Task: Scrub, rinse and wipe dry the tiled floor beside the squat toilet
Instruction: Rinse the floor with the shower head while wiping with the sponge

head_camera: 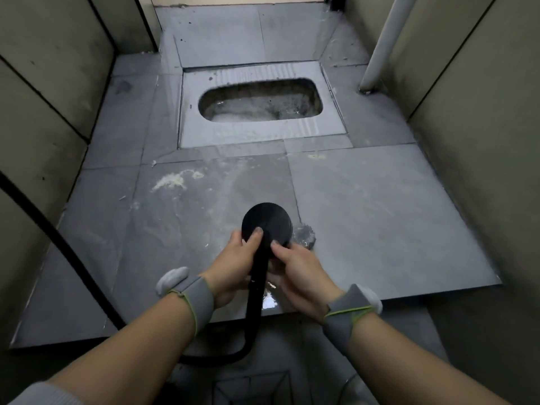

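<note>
Tiled floor (pixel 365 206) grey, wet, pale residue patch (pixel 172 180) left of centre; squat toilet (pixel 260 100) beyond. Left hand (pixel 233 266) and right hand (pixel 301 273) both grip black shower head (pixel 267 222), face down just above floor; hose (pixel 58 244) trails left.

**No readable text**

Nothing here can be read — no words, brand marks, numbers or signs show on any surface in view. The black shower head (pixel 266 223) shows a plain back with no marking, the grey wrist bands (pixel 195 296) bear only a green edge line, and the floor tiles (pixel 380 217) and wall panels (pixel 43 83) bear no lettering.
</note>
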Tool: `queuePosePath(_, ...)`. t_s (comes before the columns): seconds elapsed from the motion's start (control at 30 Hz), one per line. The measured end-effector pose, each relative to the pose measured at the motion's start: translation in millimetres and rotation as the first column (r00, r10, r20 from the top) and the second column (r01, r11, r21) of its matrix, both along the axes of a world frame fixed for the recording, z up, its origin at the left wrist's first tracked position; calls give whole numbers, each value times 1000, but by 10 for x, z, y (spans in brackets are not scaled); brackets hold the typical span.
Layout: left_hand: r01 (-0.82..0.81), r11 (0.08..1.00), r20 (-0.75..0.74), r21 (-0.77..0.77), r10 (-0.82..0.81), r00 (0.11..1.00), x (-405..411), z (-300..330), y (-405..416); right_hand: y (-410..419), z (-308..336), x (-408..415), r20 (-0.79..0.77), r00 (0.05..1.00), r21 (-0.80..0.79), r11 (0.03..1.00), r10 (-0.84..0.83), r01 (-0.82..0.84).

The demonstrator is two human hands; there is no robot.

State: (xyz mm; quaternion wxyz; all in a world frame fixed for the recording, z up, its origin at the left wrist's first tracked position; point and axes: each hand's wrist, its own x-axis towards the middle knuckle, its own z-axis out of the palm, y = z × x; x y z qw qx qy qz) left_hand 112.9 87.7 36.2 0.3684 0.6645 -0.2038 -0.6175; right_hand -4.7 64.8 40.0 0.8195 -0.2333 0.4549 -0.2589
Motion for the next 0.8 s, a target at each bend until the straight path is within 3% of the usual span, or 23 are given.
queuePosePath(0.07, -10, 1000, -6, 2, 10, 1000, 45, -34, -31, -78, 20, -29, -95, 993, -30, 997, 73, -76)
queuePosePath(0.13, 5, 1000, -14, -13, -5, 1000, 38, -42, -78, -247, -68, -176, -416, 903, -268, 934, 111, -238)
queuePosePath(0.2, -11, 1000, -29, -18, 10, 1000, 15, -48, -137, -445, -226, -320, -782, 622, -493, 634, -24, -596)
queuePosePath(0.23, -33, 999, -30, -12, 33, 999, 19, -69, -161, -516, -324, -344, -845, 527, -497, 498, -91, -710)
queuePosePath(0.3, -102, 995, -8, 4, 102, 995, 22, -130, -209, -611, -467, -364, -867, 488, -488, 369, -102, -791)
queuePosePath(0.4, -208, 978, -9, 12, 208, 978, 71, -248, -251, -575, -625, -285, -890, 431, -456, 289, -152, -842)
queuePosePath(0.57, -295, 954, -52, 60, 298, 953, 269, -326, -251, -457, -814, -138, -939, 116, -157, 101, -323, -982)
queuePosePath(0.6, -301, 951, -65, 76, 306, 950, 308, -331, -241, -504, -830, -141, -934, 78, -124, 113, -350, -986)
queuePosePath(0.7, -299, 949, -78, 104, 307, 948, 372, -327, -217, -652, -810, -153, -935, -49, -84, 353, -352, -932)
queuePosePath(0.73, -294, 951, -82, 98, 302, 950, 369, -323, -225, -666, -810, -142, -935, -60, -78, 368, -351, -926)
queuePosePath(0.8, -278, 957, -84, 80, 285, 955, 328, -292, -236, -622, -826, -100, -953, 39, -119, 253, -301, -960)
